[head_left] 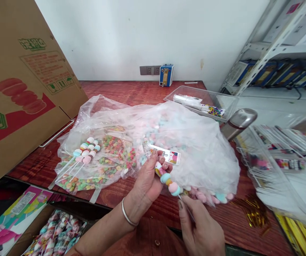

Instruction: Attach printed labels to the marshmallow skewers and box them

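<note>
A candy skewer [167,179] of pastel marshmallow rounds sits between both hands just above the near edge of the worktop [131,90]. The left hand [149,177] has its fingers closed around the upper end, where a clear sleeve with a printed label [169,156] sticks out past the fingertips, so the sleeve mouth stays steady. The right hand [201,229] pinches the stick at the lower end, fingers clenched on it, apparently keeping the skewer in line with the sleeve. Behind the hands lies a big clear bag [195,149] holding loose pastel marshmallows. To its left a second bag [105,160] holds small multicoloured candy rings, and a few finished skewers [85,151] rest on it, within reach. Farther back a clear tub [222,97] holds small beads and a white packet. To the right a tray [289,167] holds stacked clear sleeves. A cardboard box [22,89] leans at the left, and below the edge a carton [54,231] holds wrapped sweets.
</note>
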The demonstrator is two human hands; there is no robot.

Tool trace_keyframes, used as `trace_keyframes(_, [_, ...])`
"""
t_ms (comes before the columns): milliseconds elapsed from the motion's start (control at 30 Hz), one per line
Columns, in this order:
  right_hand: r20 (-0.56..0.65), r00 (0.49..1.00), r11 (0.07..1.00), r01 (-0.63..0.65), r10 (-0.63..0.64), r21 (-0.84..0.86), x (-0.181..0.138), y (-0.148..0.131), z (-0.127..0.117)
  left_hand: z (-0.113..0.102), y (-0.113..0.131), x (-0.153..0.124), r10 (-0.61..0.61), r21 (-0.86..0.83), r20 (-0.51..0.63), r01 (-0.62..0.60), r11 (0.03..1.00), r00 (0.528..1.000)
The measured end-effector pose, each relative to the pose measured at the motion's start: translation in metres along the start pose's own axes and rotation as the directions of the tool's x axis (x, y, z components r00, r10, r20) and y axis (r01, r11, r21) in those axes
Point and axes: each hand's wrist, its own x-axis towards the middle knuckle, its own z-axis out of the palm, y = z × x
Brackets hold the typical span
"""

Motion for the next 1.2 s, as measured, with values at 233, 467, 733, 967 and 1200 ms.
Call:
trace_keyframes(233, [0.121,0.97,0.925,-0.24,0.213,0.294,0.007,-0.003,-0.003,-0.007,0.0,0.007,-0.026,0.027,0.075,0.024,0.999,0.997])
trace_keyframes(467, [0.724,0.486,-0.1,-0.793,0.49,0.601,0.022,-0.017,-0.008,-0.012,-0.007,0.01,-0.036,-0.016,0.16,0.04,0.999,0.986])
trace_keyframes(733, [0.513,0.683,0.332,-0.715,0.52,0.615,0.014,-0.013,0.004,-0.005,-0.011,0.004,-0.031,0.075,0.105,0.024,0.997,0.994])
trace_keyframes(967, [0.024,0.97,0.946,-0.241,0.241,0.217,0.015,-0.009,0.015,-0.006,-0.015,0.006,0.0,0.119,0.019,-0.003,0.993,1.0])
trace_keyframes(1200, [0.776,0.499,-0.163,-0.791,0.386,0.59,0.019,-0.009,0.014,-0.01,-0.004,0.009,-0.066,0.099,0.112,0.055,0.994,0.992])
